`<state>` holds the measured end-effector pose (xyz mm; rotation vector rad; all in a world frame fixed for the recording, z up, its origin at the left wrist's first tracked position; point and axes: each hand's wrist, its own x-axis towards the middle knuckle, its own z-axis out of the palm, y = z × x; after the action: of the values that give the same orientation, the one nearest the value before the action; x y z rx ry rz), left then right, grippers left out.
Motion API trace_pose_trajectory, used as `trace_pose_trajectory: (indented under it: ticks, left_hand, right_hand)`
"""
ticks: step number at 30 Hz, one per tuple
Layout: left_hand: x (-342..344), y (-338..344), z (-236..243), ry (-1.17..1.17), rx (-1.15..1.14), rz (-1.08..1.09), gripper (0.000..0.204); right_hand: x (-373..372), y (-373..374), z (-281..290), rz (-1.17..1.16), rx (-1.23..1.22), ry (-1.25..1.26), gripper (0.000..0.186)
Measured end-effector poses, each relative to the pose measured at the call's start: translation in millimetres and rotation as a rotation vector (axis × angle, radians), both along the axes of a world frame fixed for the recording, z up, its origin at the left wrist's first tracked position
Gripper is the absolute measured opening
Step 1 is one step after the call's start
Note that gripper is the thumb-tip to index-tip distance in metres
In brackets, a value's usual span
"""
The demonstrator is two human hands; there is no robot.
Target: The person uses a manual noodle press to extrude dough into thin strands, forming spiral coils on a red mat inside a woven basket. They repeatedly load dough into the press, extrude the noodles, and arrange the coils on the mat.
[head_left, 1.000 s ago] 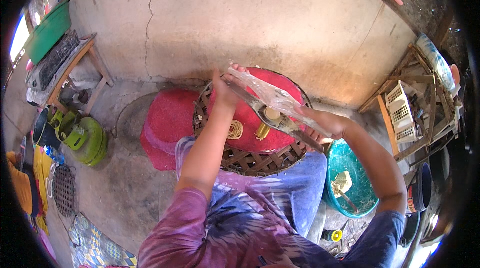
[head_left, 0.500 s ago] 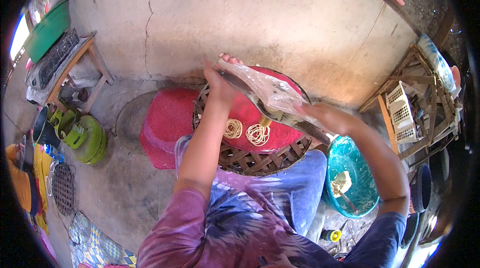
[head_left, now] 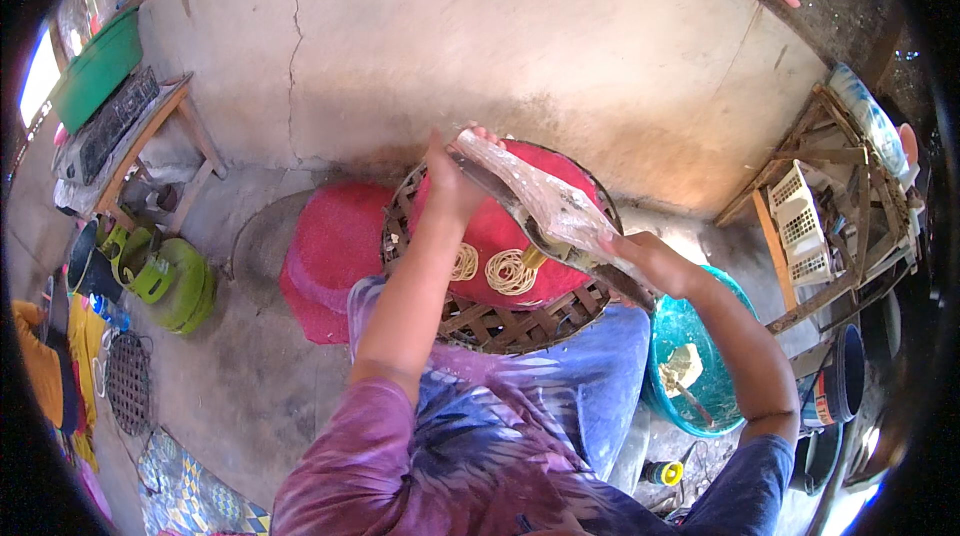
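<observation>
Both hands grip a long, dark, plank-like dough press (head_left: 487,178) with a clear plastic sheet (head_left: 548,198) along its top. My left hand (head_left: 460,168) is closed round its upper left end; my right hand (head_left: 655,263) is closed over the lower right end. A short brass-coloured tube (head_left: 535,256) sticks out beneath. Under the press, a round woven tray (head_left: 480,328) lined with a red sheet (head_left: 560,286) rests on my lap. Two coils of pale dough strands, one coil (head_left: 510,273) right by the tube and another coil (head_left: 463,262) partly behind my left forearm, lie on the sheet.
At right stands a teal basin (head_left: 735,321) holding pale dough (head_left: 683,366) and a utensil. Red sheets (head_left: 335,256) lie on the floor at left, beyond them a green gas cylinder (head_left: 183,286) and a wooden bench (head_left: 190,131). A wooden rack (head_left: 860,206) stands far right.
The press has moved slightly down and right, with both hands still on it. The brass tube now sits at the right edge of the right coil.
</observation>
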<state>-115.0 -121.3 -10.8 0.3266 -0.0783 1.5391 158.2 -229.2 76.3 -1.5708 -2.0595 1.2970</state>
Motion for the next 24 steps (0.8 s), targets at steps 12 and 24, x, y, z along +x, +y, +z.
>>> trace_pose_trajectory:
  ticks: [12,24]
  left_hand:
    - [26.3,-43.7,-58.5,1.681,-0.004,-0.393,0.058]
    - [17.6,-54.1,-77.8,1.800,0.252,0.093,0.061]
  right_hand:
    - [27.2,-10.8,-24.5,0.022,-0.130,0.235,0.061]
    - [42.3,-5.8,-32.9,-0.056,0.008,0.261,0.062]
